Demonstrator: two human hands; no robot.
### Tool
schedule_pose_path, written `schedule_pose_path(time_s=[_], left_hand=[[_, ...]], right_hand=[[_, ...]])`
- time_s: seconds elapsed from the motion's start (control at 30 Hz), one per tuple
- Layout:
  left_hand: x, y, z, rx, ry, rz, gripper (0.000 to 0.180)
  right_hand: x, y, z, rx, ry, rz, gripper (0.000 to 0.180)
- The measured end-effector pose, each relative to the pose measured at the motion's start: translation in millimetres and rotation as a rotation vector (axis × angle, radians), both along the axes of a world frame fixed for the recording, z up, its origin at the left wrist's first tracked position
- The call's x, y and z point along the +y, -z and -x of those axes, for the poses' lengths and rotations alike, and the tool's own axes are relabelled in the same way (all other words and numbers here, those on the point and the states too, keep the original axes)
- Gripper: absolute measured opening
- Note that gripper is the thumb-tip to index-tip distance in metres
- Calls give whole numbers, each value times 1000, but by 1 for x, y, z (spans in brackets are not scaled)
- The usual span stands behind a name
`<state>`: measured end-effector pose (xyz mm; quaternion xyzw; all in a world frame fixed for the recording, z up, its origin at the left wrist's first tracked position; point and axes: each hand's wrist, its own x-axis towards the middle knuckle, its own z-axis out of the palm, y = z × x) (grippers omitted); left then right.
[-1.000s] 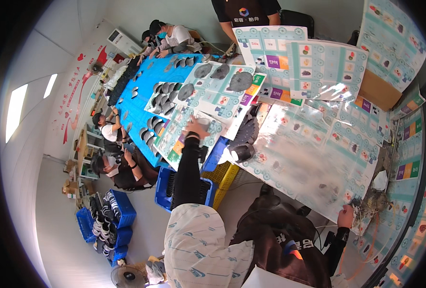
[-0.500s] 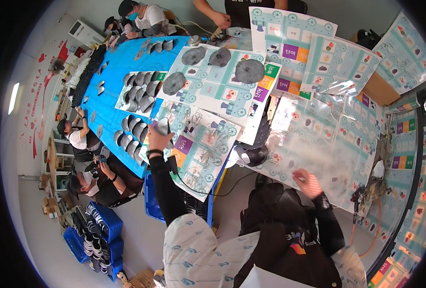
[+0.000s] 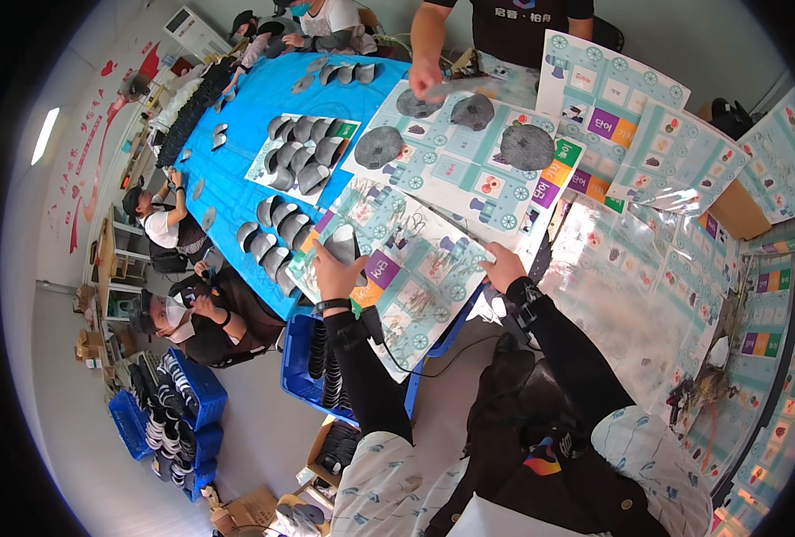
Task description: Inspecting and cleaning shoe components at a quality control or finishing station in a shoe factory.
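Observation:
A printed cardboard sheet point(image 3: 415, 277) in pale green with purple and orange patches lies at the near edge of the blue table point(image 3: 236, 152). Small wiry metal bits are scattered over it. My left hand point(image 3: 335, 271) grips its left edge, next to a grey curved piece point(image 3: 344, 242). My right hand point(image 3: 503, 266) holds its right edge, with a watch on that wrist. Both of my sleeves are dark.
Rows of grey curved pieces point(image 3: 299, 161) and dark round discs point(image 3: 378, 146) lie on more sheets beyond. A person's hand point(image 3: 424, 80) reaches in opposite. Other people sit at the left. Blue crates point(image 3: 303, 358) stand below. Plastic-wrapped sheets point(image 3: 648, 268) cover the right side.
My right hand has come in from the far right to the sheet's right edge. My left hand has shifted onto its left edge. The view has swung toward the blue table.

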<state>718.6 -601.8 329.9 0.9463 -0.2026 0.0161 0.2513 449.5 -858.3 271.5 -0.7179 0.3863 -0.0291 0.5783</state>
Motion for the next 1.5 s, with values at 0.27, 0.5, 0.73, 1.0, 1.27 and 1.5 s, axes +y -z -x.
schedule_pose_path(time_s=[0.27, 0.5, 0.73, 1.0, 1.27, 1.5], left_hand=[[-64, 4, -45, 71, 40, -258, 136], [-96, 35, -103, -4, 149, -407, 135], [-85, 56, -121, 16, 219, -442, 142], [-66, 61, -84, -166, -72, -414, 144], [-3, 28, 166, 256, 339, 259, 86], [117, 9, 343, 534, 64, 142, 56]], right_hand=[[10, 4, 19, 24, 28, 20, 39], [14, 8, 14, 22, 60, 202, 41], [30, 11, 70, -14, -19, 528, 35], [9, 14, 155, 135, -66, 430, 18], [-35, 126, 196, 389, 210, -20, 29], [-16, 162, 128, 273, -135, 387, 62]])
